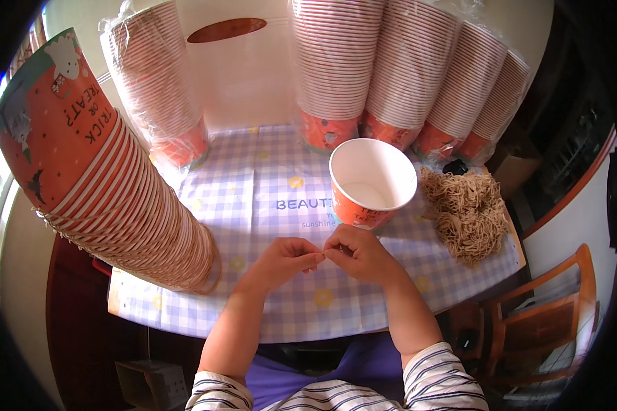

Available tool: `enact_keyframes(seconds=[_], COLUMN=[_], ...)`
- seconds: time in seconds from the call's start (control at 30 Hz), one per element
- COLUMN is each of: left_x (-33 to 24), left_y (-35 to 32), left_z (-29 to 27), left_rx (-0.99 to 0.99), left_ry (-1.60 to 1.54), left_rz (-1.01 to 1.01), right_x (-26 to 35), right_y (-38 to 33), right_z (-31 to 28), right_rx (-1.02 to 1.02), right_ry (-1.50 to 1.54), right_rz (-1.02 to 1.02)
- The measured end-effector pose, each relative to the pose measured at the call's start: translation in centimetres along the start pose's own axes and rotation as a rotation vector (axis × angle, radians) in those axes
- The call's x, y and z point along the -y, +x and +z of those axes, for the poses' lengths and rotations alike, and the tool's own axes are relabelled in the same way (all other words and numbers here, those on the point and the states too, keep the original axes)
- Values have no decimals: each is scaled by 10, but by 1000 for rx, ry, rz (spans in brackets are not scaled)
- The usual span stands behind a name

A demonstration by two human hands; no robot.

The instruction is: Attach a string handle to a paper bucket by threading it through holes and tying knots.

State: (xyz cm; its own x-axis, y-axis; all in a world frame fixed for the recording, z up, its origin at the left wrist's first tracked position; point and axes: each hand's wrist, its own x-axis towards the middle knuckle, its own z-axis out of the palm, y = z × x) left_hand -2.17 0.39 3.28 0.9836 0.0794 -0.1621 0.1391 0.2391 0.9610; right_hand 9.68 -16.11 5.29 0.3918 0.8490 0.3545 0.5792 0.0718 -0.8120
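Observation:
My left hand (286,262) and my right hand (360,254) meet fingertip to fingertip above the table, just in front of an orange paper bucket (367,218). Thumb and index finger of each are pinched together. Anything between them is too small or thin to make out. The bucket stands upright, its white inside bare, close beyond my right knuckles. To its right lies a tangled heap of tan string (469,216). On the left rises a tall stack of upside-down orange buckets (127,185), with tan string showing along its lower side.
A checked purple-and-white tablecloth (267,198) covers the table. Along the back stand plastic-wrapped bucket stacks, one at the left (159,82) and several at the right (336,61). A small black object (455,167) sits behind the string. A wooden chair (548,322) is at the right.

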Motion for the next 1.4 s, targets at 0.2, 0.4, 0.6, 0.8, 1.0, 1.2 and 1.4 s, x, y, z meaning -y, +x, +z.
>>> enact_keyframes(seconds=[0.2,0.4,0.6,0.8,1.0,1.2,1.4], left_x=[-4,-4,-3,1,-2,-3,-3], left_y=[-1,-2,-1,-1,-2,-4,-4], left_z=[5,4,4,3,4,8,16], left_rx=[-22,-54,-46,-55,-93,-168,-220], left_ry=[41,75,144,192,246,417,570], left_rz=[36,28,17,49,78,195,467], right_x=[1,2,5,-2,-2,1,3], right_y=[-2,-2,-2,-2,-3,-3,-4], right_z=[0,-2,-6,-5,-3,-1,2], right_rx=[1,32,46,51,21,-13,-81], right_ry=[31,62,13,-99,-101,-129,-182], right_rz=[44,30,-6,-68,-96,-100,-155])
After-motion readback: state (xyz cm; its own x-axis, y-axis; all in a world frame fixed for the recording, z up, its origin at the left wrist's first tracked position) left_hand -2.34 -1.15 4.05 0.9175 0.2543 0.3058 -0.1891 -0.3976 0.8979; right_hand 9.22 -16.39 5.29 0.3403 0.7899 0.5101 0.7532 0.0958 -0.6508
